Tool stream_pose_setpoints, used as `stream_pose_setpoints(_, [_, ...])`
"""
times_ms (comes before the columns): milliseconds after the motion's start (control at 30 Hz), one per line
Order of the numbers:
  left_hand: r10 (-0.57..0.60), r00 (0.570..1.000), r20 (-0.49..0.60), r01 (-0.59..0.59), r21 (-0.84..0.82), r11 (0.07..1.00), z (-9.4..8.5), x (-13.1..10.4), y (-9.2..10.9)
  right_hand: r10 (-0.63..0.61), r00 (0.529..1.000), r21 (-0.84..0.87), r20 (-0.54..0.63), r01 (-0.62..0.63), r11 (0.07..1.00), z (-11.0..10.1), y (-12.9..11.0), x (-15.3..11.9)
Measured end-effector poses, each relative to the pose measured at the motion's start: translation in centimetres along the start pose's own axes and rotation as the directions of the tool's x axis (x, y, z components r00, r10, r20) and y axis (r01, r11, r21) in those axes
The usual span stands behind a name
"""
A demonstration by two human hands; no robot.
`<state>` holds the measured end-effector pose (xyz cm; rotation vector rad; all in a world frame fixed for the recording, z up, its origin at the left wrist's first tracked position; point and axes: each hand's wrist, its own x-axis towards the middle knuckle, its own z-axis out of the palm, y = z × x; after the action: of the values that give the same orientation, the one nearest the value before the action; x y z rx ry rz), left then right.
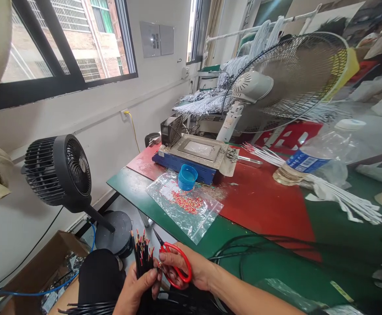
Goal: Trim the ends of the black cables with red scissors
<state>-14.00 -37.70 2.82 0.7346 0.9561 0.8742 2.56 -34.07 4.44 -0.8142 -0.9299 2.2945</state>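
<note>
My left hand is wrapped round a bundle of black cables, held upright with the stripped red and pale wire ends at the top. My right hand grips red-handled scissors, their dark blades pointing up and left beside the bundle. The right thumb and fingertips meet close to the left fingers at the bundle's right side; a small wire end seems to lie there, too small to make out. More black cables rest across my lap.
On the green table lies a plastic bag with red bits, beside a blue cap. Behind stand a blue soldering device and a large fan. A bottle is at right, a black fan at left.
</note>
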Motion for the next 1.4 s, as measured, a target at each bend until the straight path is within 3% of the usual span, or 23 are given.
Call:
stream_pose_setpoints(333, [-0.019,1.0,0.005,0.019,-0.009,1.0,0.6,-0.4,0.7,0.021,1.0,-0.002,0.004,-0.021,1.0,-0.2,0.1,0.1])
stream_pose_setpoints(533, [-0.043,0.999,0.03,0.04,0.09,0.995,1.1,-0.6,1.2,0.075,0.997,-0.062,-0.033,-0.077,0.995,-0.4,0.3,0.1])
stream_pose_setpoints(733, [0.0,0.988,-0.156,-0.002,-0.011,1.0,0.3,0.3,-0.1,-0.052,0.991,-0.036,-0.125,0.048,0.998,-0.2,0.3,0.4])
stream_pose_setpoints(933, [0.029,0.933,-0.359,-0.045,-0.037,0.998,-0.7,0.8,-1.0,-0.118,0.979,-0.099,-0.168,0.102,0.99,0.0,0.5,0.4])
stream_pose_setpoints(1167, [0.039,0.962,-0.269,-0.052,-0.043,0.998,-0.7,0.8,-1.1,-0.12,0.98,-0.121,-0.157,0.102,0.987,0.0,0.8,0.5])
stream_pose_setpoints(1400, [0.01,0.945,-0.325,-0.017,-0.018,1.0,0.0,0.3,-0.7,-0.097,0.979,-0.113,-0.178,0.078,0.991,-0.1,1.0,0.6])
